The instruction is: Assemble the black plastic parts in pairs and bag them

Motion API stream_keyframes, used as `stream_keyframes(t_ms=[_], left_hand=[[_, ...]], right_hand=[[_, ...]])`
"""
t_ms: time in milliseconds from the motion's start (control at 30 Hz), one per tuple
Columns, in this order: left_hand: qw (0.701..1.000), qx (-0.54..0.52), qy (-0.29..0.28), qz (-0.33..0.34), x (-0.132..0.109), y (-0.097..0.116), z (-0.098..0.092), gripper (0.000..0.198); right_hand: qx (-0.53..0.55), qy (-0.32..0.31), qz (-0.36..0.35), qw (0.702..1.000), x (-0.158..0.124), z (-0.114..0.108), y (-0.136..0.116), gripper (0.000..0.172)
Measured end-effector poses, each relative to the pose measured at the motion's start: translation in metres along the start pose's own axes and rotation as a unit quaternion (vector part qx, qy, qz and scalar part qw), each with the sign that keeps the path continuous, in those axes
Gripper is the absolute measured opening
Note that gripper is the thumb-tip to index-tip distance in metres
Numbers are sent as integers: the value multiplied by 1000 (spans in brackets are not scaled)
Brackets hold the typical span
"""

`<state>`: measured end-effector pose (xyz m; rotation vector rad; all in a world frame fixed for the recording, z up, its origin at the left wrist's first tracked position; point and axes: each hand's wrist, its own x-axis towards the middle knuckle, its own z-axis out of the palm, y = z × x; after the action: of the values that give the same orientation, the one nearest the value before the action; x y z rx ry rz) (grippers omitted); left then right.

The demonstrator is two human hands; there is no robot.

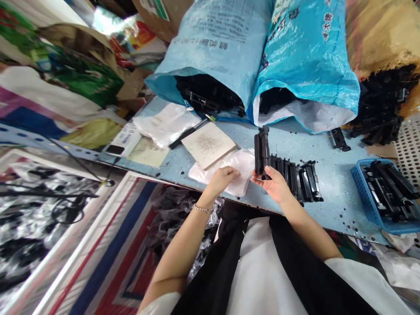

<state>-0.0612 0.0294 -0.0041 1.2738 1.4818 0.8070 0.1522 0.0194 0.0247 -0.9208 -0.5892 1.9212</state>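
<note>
The pale blue speckled worktable [328, 175] is crowded, and its near edge runs just below the row of black ribbed plastic parts [302, 181]. A nudge toward the person could send parts of that row over the edge into the lap. Behind the row, two light-blue woven sacks [216, 48] lie on their sides with open mouths, so more black pieces could slide out toward it. The stack of thin clear plastic bags [243, 162], just left of the row, looks slippery and may skate under pressure. The left hand [223, 178] rests on those bags with fingers curled down; whether it pinches a bag cannot be told. The right hand [274, 186], at the row's left end, pinches the foot of a tall black plastic bar-shaped piece [261, 151] that stands upright against the row. Held only low down, it could tip and knock its neighbours over.

The sacks' contents are lost in shadow. The blue plastic mesh basket [359, 186], right of the row, is cut off by the frame edge. The right hand covers the row's near-left corner, so how many parts lie there is unclear. The left fingertips are tucked out of sight.
</note>
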Motion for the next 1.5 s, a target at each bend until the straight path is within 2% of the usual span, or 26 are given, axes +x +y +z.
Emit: stream_keyframes(t_ms=[200, 300, 333, 400, 467, 533, 633, 700, 767, 833, 900, 967, 1033, 1100, 1133, 1200, 1267, 1300, 1333, 1367, 1400, 1433, 1500], left_hand=[[998, 67, 21, -6, -1, 0, 4, 18], [988, 119, 62, 71, -13, 7, -1, 10], [977, 159, 80, 118, -19, 11, -5, 10], [935, 277, 97, 197, -29, 18, -12, 20], [893, 386, 80, 219, -33, 22, -18, 29], [883, 414, 63, 210, -31, 21, -21, 35], [922, 323, 49, 207, -19, 15, -25, 46], [948, 249, 34, 195, -15, 11, -28, 52], [957, 215, 27, 193, -17, 9, -28, 56], [949, 223, 24, 222, -26, 10, -24, 60], [931, 236, -4, 279, -42, 12, -13, 64], [912, 231, -65, 333, -59, 14, 1, 70], [901, 216, -116, 358, -72, 17, 16, 76], [906, 201, -125, 351, -83, 21, 23, 78], [912, 192, -117, 342, -88, 24, 22, 74], [929, 178, -93, 310, -102, 31, 8, 59], [947, 182, -65, 257, -123, 34, -21, 40], [954, 193, -47, 224, -135, 31, -41, 34], [958, 211, -32, 190, -147, 25, -61, 30], [959, 232, -16, 164, -157, 16, -83, 28], [956, 259, 0, 139, -166, 4, -103, 28], [950, 288, 12, 116, -171, -11, -120, 29], [932, 351, 53, 72, -171, -39, -142, 32]], right_hand=[[58, -13, 33, 998, 23, 14, 11, 40], [46, 36, 18, 998, 37, 14, 26, 40], [40, 54, 14, 998, 40, 13, 31, 39], [31, 75, 7, 997, 42, 11, 34, 39], [28, 74, 4, 997, 35, 7, 31, 39], [23, 43, 26, 998, 17, 1, 23, 39], [14, -77, 127, 989, -24, -15, 14, 45], [22, -155, 215, 964, -48, -26, 16, 51], [47, -191, 294, 935, -59, -32, 21, 54], [78, -195, 338, 917, -54, -33, 28, 54], [91, -181, 335, 920, -38, -29, 34, 54], [56, -142, 295, 943, -23, -21, 39, 52], [-49, -75, 205, 975, -17, -12, 41, 48], [-198, -47, 91, 975, -23, -2, 40, 46], [-270, -65, 51, 959, -30, 2, 38, 52], [-372, -162, 28, 914, -45, 8, 27, 68], [-434, -240, 25, 868, -55, 8, 9, 63], [-475, -243, 12, 846, -58, 6, -2, 54], [-531, -211, -10, 821, -58, 1, -12, 44], [-600, -147, -34, 786, -56, -5, -21, 36], [-672, -65, -54, 736, -54, -12, -29, 30], [-736, 15, -65, 674, -50, -19, -34, 28], [-825, 117, -59, 550, -42, -33, -39, 28]])
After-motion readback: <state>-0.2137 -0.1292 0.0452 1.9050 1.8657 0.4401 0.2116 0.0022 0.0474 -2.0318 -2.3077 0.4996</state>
